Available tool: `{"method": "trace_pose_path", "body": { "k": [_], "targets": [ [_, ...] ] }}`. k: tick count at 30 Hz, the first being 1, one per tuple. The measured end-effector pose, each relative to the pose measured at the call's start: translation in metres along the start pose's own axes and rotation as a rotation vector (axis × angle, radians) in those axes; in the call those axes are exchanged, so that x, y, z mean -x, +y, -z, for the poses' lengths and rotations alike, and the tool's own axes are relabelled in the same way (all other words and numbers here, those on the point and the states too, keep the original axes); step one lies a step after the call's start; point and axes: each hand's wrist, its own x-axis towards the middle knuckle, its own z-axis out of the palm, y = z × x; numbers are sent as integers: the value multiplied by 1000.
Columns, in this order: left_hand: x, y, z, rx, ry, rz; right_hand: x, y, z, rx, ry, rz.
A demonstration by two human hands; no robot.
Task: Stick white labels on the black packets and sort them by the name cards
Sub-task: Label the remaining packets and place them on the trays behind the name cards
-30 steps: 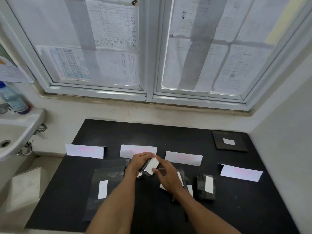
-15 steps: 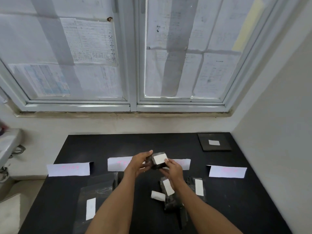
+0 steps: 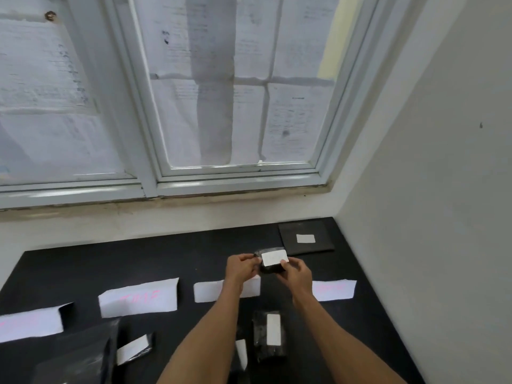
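Observation:
Both hands hold a small black packet with a white label up above the black table. My left hand pinches its left edge and my right hand grips its right side. Below lie several white name cards with pink writing: one left of centre, one partly behind my left arm, one on the right, one at far left. A labelled black packet lies between my forearms. Another labelled packet lies lower left.
A flat black square with a white label lies at the table's back right corner. The white wall borders the table on the right, the window sill at the back. A large dark plastic bag sits at lower left.
Both hands have lifted the labelled packet off the table and carried it up and to the right. The camera has turned right, so the cards appear shifted left.

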Motion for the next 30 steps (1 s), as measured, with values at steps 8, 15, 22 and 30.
{"method": "trace_pose_path", "body": {
  "k": [8,15,22,30],
  "targets": [
    [-84,10,-130,-174,92,20,-133,-41,66,180,33,-121],
    [-165,36,-198,-218,137,38,-244,-72,91,401,4,-137],
    [-221,53,-218,-326,152,14,-305,-90,86,380,-59,-144],
    [-241,25,-216,-361,156,123,-317,-63,87,256,-22,-255]
  ]
}}
